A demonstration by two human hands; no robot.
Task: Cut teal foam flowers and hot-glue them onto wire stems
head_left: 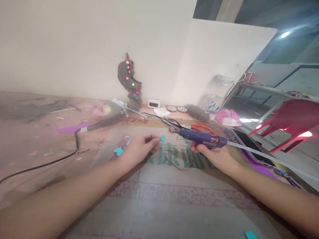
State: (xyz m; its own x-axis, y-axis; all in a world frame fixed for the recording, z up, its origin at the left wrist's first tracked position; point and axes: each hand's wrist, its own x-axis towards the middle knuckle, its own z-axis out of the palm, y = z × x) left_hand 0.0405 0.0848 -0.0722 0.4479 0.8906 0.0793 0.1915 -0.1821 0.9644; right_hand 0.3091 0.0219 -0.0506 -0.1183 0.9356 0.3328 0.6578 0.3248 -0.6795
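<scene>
My left hand (142, 146) pinches a small teal cut-out (162, 138) between thumb and fingertips, above a printed translucent sheet (149, 205). To its left lie several more teal cut-outs (118, 151). Held in my right hand (214, 156) is a blue hot glue gun (203, 137), its nozzle turned left toward the teal piece but apart from it. A long clear glue stick (259, 152) sticks out of the gun's back. Between the hands, a thin grey strand (178, 168) curves over the sheet; whether a hand holds its end I cannot tell.
A grey crescent decoration with coloured beads (124, 74) leans on the wall. Behind the gun lie orange-handled pliers (203, 127) and grey yarn (198, 113). A phone (251, 146) lies right, near a water bottle (215, 96). A black cable (50, 162) crosses the left side.
</scene>
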